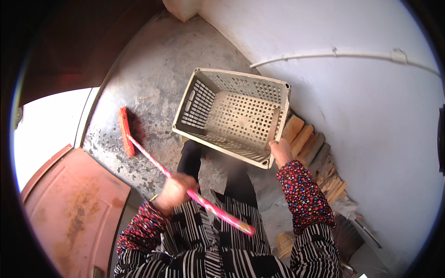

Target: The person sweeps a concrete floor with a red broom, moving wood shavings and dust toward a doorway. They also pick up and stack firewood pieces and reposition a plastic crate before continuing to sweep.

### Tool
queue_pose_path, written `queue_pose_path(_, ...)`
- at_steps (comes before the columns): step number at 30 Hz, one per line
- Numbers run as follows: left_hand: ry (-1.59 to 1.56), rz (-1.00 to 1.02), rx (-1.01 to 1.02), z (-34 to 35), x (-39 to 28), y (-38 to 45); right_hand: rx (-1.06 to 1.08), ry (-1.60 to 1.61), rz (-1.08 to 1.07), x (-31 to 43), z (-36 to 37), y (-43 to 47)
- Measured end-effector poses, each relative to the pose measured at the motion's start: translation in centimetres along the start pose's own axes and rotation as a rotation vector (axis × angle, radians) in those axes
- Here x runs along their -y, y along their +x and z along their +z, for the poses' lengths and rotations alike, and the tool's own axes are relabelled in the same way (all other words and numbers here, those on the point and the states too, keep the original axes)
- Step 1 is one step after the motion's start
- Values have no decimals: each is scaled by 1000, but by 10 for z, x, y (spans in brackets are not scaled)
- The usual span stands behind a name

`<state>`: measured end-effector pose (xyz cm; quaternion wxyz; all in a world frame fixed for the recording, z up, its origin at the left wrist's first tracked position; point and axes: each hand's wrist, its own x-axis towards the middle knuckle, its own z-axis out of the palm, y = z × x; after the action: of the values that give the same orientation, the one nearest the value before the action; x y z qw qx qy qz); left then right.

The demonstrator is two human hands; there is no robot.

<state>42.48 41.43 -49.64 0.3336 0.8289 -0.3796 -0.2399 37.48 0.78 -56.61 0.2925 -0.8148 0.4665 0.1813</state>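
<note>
My left hand (pixel 176 191) is closed around the pink patterned handle (pixel 149 156) of a broom. The red broom head (pixel 126 132) is at the far end, over the concrete floor to the left, and the handle's near end crosses before my body. With my right hand (pixel 281 152) I grip the near right rim of a pale plastic crate (pixel 243 111) with perforated walls and floor. The crate is tilted so that its inside faces me. A narrow brownish strip (pixel 274 125) lies along its right inner wall; I cannot tell what it is.
Split firewood (pixel 307 144) is stacked against the white wall (pixel 368 114) on the right. A pipe (pixel 333 54) runs along that wall. A reddish door panel (pixel 76 208) stands at the lower left, near a bright opening. Dark wet spots mark the concrete floor (pixel 156 80).
</note>
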Motion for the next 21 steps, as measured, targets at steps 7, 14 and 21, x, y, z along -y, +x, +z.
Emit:
queue_pose_path(7, -579, -582, -1109, -112, 54, -68, 15, -162, 87, -88, -45, -73)
queue_pose_path(14, -306, -17, -1424, -259, -56, -183, 94, -70, 147, -114, -94, -102)
queue_pose_path(21, -518, -460, -997, -25, -108, -62, 217, -93, 127, -85, -136, -131)
